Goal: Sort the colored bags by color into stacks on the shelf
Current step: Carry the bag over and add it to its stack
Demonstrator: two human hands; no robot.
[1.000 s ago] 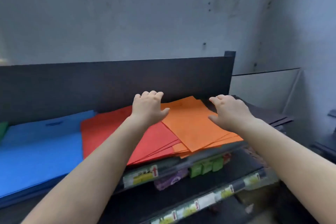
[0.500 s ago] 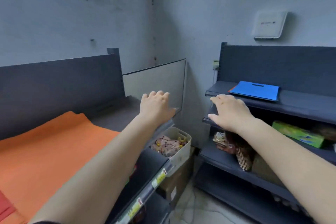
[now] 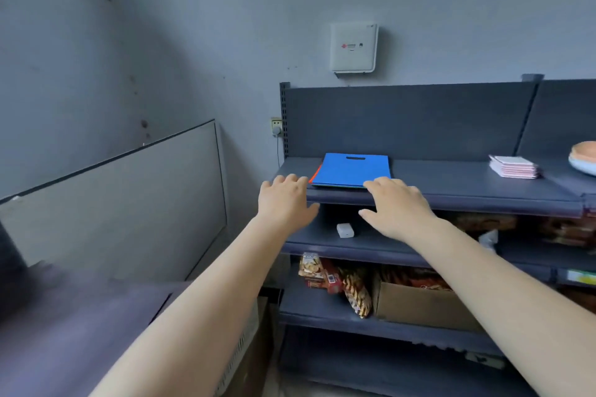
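A small pile of flat bags lies on the top board of a dark grey shelf [image 3: 451, 184] ahead. A blue bag [image 3: 350, 169] with a cut-out handle is on top, and an orange edge [image 3: 316, 175] and a thin green edge peek out beneath it. My left hand [image 3: 283, 200] is stretched forward with relaxed fingers, just left of the pile at the shelf's front edge, holding nothing. My right hand [image 3: 396, 206] reaches out with spread fingers just below the pile's front right corner, also empty.
A stack of pink pads [image 3: 512, 166] and a bowl-like object [image 3: 583, 158] sit further right on the top board. A small white box [image 3: 345, 230] lies on the second board. Snack packs [image 3: 322, 274] and a cardboard box [image 3: 422, 303] fill lower boards. A grey panel [image 3: 129, 203] leans at left.
The view has swung right, away from the shelf with the blue, red and orange stacks, to the second shelf. Both empty hands have come close to the blue-topped pile.
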